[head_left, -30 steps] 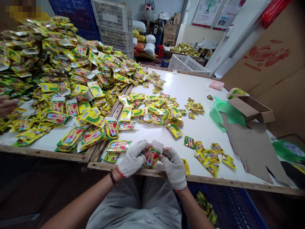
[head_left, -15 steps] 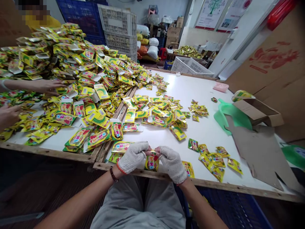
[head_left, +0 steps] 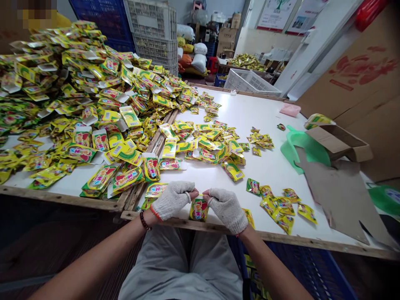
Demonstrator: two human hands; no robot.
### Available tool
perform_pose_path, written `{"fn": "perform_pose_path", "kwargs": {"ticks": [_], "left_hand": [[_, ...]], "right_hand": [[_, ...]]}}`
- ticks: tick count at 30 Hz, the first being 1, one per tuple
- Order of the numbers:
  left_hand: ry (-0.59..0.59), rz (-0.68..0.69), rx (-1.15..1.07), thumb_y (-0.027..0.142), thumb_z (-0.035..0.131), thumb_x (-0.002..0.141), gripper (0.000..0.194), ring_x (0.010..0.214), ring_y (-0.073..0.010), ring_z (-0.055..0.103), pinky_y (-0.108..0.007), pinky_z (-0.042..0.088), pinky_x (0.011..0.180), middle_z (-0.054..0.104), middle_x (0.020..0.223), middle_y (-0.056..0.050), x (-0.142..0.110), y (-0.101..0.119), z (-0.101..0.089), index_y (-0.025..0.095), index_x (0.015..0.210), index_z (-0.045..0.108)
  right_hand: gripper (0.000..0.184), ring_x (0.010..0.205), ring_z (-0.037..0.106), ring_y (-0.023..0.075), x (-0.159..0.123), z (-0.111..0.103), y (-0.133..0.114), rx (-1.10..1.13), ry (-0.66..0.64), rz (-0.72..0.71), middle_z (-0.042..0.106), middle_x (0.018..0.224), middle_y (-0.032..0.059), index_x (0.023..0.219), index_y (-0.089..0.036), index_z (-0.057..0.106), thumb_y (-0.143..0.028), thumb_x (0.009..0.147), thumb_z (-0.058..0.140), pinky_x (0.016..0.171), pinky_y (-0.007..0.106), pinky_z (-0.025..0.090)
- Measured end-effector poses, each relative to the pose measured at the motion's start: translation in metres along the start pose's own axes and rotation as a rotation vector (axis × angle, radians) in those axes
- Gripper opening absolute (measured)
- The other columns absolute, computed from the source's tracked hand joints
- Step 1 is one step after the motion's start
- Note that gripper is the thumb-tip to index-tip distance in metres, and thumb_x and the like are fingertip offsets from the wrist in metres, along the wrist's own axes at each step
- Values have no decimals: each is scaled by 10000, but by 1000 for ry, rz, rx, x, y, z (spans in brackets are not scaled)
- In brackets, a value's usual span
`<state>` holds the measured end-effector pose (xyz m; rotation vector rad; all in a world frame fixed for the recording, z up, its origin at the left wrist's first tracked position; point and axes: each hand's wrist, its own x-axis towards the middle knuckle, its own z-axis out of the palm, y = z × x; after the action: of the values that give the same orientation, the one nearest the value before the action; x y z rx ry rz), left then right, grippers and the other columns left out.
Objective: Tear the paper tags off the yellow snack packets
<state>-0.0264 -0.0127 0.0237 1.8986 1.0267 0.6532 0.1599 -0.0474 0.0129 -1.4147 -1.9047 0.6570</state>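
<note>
Right now, low in the frame's centre, the gloved left hand (head_left: 175, 201) and gloved right hand (head_left: 227, 210) pinch a small yellow-and-green carton (head_left: 198, 210) by its top corners.

Gloved hands (head_left: 174, 201) (head_left: 228, 209) pinch a box (head_left: 199, 211), apparently lettered "TWINS", at its top.

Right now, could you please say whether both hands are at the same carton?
Yes, the left hand and right hand are both at the top corners of one yellow-and-green carton.
</note>
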Motion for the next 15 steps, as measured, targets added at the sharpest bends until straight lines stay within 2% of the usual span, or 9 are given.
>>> {"fn": "perform_pose_path", "kwargs": {"ticks": [4, 7, 11, 13, 15], "left_hand": [[-29, 119, 41, 288, 473, 870, 257, 680, -120, 522, -216, 389, 648, 581, 700, -1, -6, -4, 0, 134, 736, 630], [-41, 88, 36, 302, 479, 871, 249, 701, -125, 538, -216, 394, 659, 604, 724, -3, -8, -5, -2, 137, 781, 642], [-57, 37, 61, 301, 487, 856, 269, 605, -101, 483, -196, 348, 567, 545, 614, 26, -1, -1, -8, 131, 697, 621], [-75, 46, 88, 310, 473, 866, 299, 588, -94, 469, -190, 336, 549, 528, 599, 29, 1, -1, -9, 129, 673, 613], [-100, 86, 125, 317, 453, 881, 308, 602, -99, 485, -191, 355, 563, 542, 619, 21, -2, -3, -8, 135, 703, 627]], "right_hand": [[206, 749, 664, 179, -4, 1, 3, -51, 18, -120, 727, 823, 58, 843, -201, 712, -225, 846, 507, 706, 278, 515], [208, 732, 664, 172, -4, 0, 2, -42, 13, -99, 726, 803, 53, 828, -195, 709, -224, 851, 504, 686, 265, 511], [211, 662, 656, 156, 1, -3, -1, -34, -18, -33, 722, 738, 29, 780, -198, 710, -235, 844, 513, 635, 249, 507], [207, 670, 663, 161, 1, -3, 2, -30, -19, -55, 724, 748, 35, 795, -195, 712, -229, 841, 513, 643, 258, 520], [215, 719, 676, 169, -3, -3, 7, -11, -28, -138, 729, 795, 49, 847, -194, 711, -194, 837, 496, 677, 272, 541]]}}
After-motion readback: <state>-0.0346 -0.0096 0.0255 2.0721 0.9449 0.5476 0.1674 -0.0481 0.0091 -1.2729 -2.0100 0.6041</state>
